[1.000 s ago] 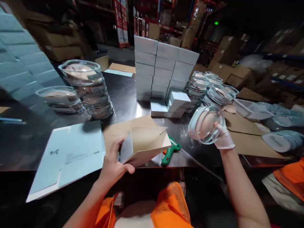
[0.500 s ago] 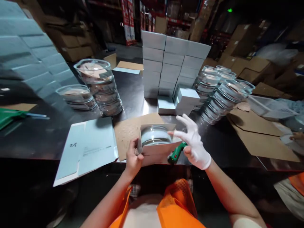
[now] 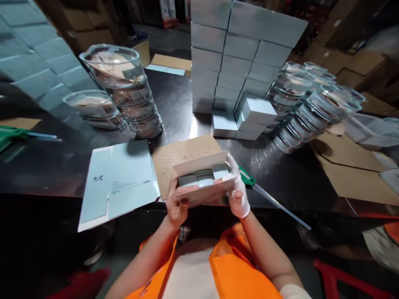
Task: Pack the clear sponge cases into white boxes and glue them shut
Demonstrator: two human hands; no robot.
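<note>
The small box (image 3: 204, 180) sits between both hands at the near edge of the counter (image 3: 56, 174), held just above it, with its top flap up and a clear glass dish (image 3: 199, 177) lying inside. The bare left hand (image 3: 177, 205) is closed on the box's left end, thumb over the front wall. The white-gloved right hand (image 3: 238, 193) is curled around the right end, fingers against the side panel.

The box hangs over the counter's edge, so a loosened grip could tip it toward the person's lap, and the dish looks heavy enough to slide out of the open top. Squeezing the thin card walls too hard could buckle them against the glass.

Just beside the right hand lies a green-handled tool (image 3: 247, 177) with a long thin blade, near enough to catch a sleeve. A brown card sheet (image 3: 174, 155) lies under the box, and flat pale-blue box blanks (image 3: 118, 178) lie to the left. Further back stand stacked glass dishes (image 3: 124, 89), a wall of closed pale boxes (image 3: 230, 54) and leaning rows of dishes (image 3: 308, 112). The counter is dark, glossy metal; beyond are dim warehouse shelves and brown cartons.
</note>
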